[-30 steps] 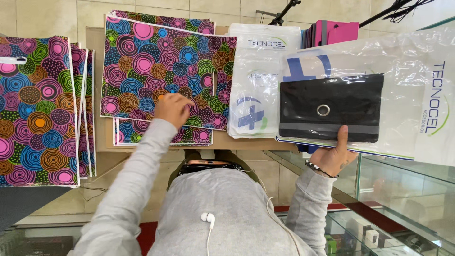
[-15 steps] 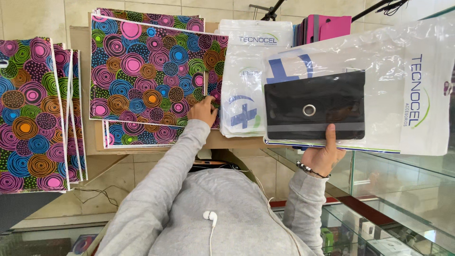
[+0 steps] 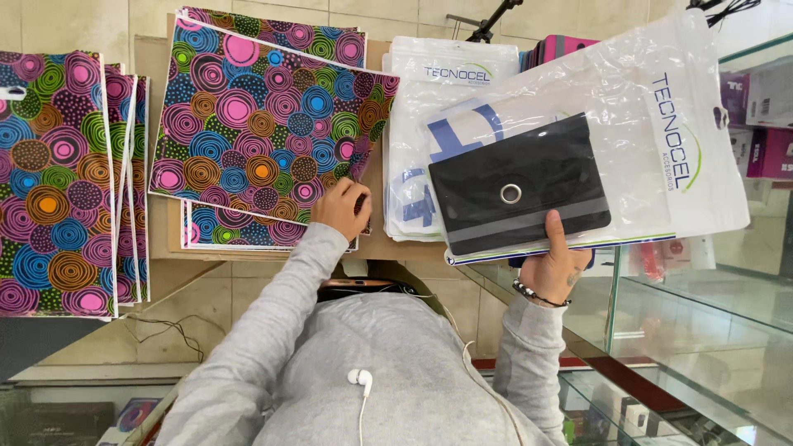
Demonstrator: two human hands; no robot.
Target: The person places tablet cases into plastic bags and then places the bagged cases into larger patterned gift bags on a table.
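My right hand (image 3: 552, 263) grips the lower edge of a clear plastic packet (image 3: 652, 157) that holds a black case with a metal ring (image 3: 519, 196). My left hand (image 3: 342, 208) rests with curled fingers on the corner of a flat sheet patterned with multicoloured circles (image 3: 264, 124); it touches the sheet's bottom right edge. Another patterned sheet (image 3: 219, 231) shows beneath it. Both arms wear grey sleeves, and a beaded bracelet (image 3: 538, 295) circles my right wrist.
Several more circle-patterned sheets (image 3: 58, 182) hang at the left. White plastic packets (image 3: 429, 91) lie behind the held one, with pink boxes (image 3: 557, 49) beyond. A glass display case (image 3: 694, 330) stands at the right. A white earbud (image 3: 360, 378) hangs on my chest.
My left hand has slid down and right along the patterned sheet to its corner. The packet in my right hand has tilted, its right side higher.
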